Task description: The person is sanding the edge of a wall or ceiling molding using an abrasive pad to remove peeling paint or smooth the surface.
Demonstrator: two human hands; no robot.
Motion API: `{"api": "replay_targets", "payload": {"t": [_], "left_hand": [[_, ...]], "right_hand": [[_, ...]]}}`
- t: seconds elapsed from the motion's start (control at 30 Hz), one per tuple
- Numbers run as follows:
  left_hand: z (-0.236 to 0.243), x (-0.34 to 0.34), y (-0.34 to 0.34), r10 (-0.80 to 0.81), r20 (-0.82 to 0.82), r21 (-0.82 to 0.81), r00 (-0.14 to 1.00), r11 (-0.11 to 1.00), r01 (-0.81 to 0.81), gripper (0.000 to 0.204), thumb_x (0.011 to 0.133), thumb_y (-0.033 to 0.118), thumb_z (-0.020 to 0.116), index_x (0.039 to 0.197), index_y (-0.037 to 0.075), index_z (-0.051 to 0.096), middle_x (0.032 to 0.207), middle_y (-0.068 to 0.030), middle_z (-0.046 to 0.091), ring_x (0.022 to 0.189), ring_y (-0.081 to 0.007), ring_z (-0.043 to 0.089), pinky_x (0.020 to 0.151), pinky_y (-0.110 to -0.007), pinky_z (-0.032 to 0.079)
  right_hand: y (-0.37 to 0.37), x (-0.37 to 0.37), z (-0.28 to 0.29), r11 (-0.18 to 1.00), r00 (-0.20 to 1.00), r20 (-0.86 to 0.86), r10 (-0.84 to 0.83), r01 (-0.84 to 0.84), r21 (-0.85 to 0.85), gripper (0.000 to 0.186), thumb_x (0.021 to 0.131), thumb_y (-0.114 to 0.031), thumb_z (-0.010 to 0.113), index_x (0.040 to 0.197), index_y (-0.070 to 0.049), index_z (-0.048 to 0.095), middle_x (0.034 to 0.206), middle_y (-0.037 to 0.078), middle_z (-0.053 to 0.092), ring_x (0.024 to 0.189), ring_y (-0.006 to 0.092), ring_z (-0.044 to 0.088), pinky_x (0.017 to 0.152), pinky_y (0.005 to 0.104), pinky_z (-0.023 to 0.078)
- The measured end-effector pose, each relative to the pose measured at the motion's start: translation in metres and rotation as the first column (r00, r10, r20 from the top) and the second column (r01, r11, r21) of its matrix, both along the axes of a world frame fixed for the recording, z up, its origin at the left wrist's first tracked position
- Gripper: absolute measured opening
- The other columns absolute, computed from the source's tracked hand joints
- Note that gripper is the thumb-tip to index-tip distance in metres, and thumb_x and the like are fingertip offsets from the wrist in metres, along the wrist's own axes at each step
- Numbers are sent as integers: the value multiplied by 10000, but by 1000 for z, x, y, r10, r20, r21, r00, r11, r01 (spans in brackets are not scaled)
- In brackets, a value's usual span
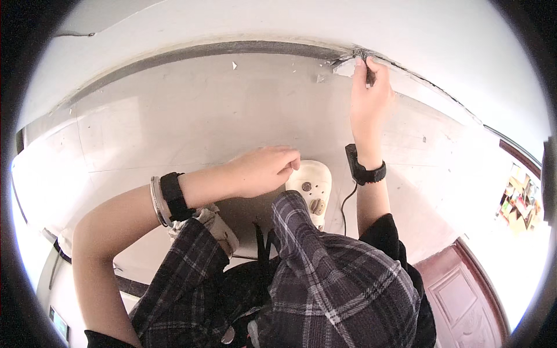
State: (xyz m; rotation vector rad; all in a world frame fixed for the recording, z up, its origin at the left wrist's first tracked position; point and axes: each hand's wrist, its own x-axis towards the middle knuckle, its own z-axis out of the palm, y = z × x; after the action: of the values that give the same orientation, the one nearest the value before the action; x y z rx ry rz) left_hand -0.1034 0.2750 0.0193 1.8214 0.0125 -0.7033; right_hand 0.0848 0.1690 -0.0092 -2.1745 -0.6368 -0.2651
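My right hand point(371, 101) reaches forward to the foot of the wall, its thumb and fingers pinched together at the corner. Something dark shows between them, too small to make out. Right beside the fingertips lies a pale broken flake point(345, 68), next to a crumbled patch of the wall base point(361, 52). My left hand point(264, 168) is held over the floor with its fingers loosely curled in. Nothing shows in it, and its fingertips are close to a cream clog point(309, 185) on my foot.
A dark strip point(232, 49) runs along the wall's foot, with a crack point(432, 87) continuing to the right. Small white chips point(234, 65) lie on the pale tiled floor point(203, 116). A reddish door point(464, 290) stands at lower right, with a heap of mixed items point(518, 197) above it.
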Motion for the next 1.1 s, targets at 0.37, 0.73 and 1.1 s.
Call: {"api": "replay_targets", "payload": {"t": [0.37, 0.73, 1.1], "left_hand": [[0, -1, 4, 0, -61, 6, 998, 1000, 1, 167, 909, 152, 461, 990, 13, 506, 975, -148, 573, 956, -288, 569, 822, -391, 450], [-8, -4, 0, 15, -47, 4, 999, 1000, -14, 181, 910, 158, 457, 1004, 13, 510, 970, -150, 572, 941, -288, 573, 804, -398, 453], [-12, -9, -3, 54, -19, -14, 998, 998, -54, 166, 856, 121, 432, 948, 18, 524, 954, -149, 574, 916, -323, 562, 795, -408, 448]], "right_hand": [[-8, -1, -14, 998, 998, 18, 64, -64, -23, 130, 811, -86, 664, 860, 3, 583, 708, 122, 616, 572, 167, 567, 553, 264, 456], [-9, -1, -4, 1000, 1000, 11, 13, -14, 21, 117, 834, -87, 636, 895, 2, 589, 785, 126, 639, 611, 192, 578, 554, 269, 456], [-23, -34, -34, 958, 927, -288, 242, -276, -83, 126, 809, -104, 651, 860, -24, 568, 744, 149, 623, 590, 257, 609, 531, 322, 469]]}}
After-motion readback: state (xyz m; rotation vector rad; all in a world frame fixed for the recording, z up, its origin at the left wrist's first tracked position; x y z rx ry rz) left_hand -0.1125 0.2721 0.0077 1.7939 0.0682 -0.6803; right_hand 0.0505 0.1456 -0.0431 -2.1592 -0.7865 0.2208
